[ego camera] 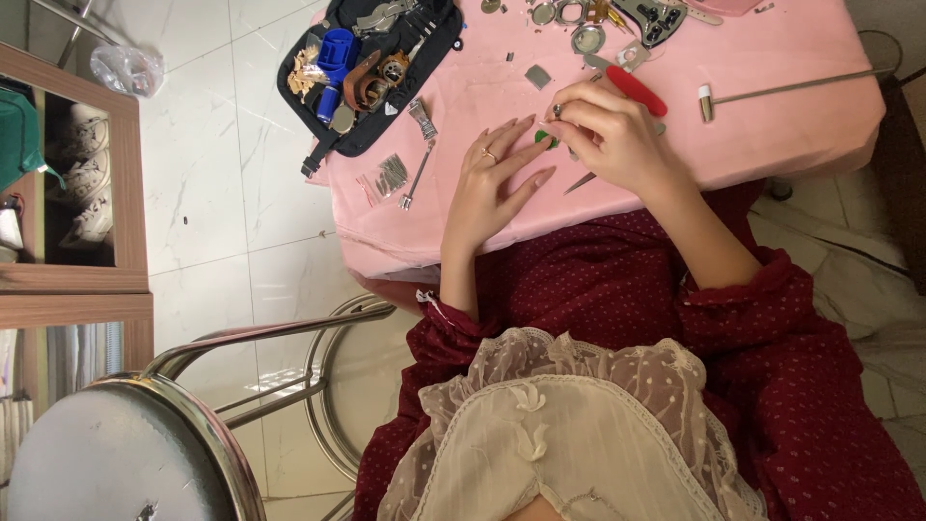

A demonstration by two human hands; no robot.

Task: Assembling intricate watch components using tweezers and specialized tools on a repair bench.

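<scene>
Small round green piece (545, 139) on the pink tablecloth (791, 135), near the front edge of the table, pinned between both hands and mostly hidden by fingers. Left hand (492, 178) laid flat and open on the cloth, fingers stretched toward the green piece, fingertips touching or just beside it, ring on one finger. Right hand (608, 130) curled closed over the piece, pinching a red-handled tool (637, 91) whose handle sticks out past the knuckles; working tip hidden under the fingers, contact with the piece impossible to tell. Slim metal tweezers (580, 182) poking out from beneath the right hand toward the table edge.

Further out on the cloth: small metal hammer with long thin handle (772, 90) to the right, well apart from the hands; metal watch bracelet segment and thin pin tool (419, 154) left of the left hand; cluster of small metal pins (390, 174) just beside those. Open black tool pouch (371, 68) at the far left corner, hanging partly over the edge, packed with blue and brown items. Scattered round metal watch parts (584, 29) along the far edge. Chrome stool (145, 444) on the white tiled floor below left
</scene>
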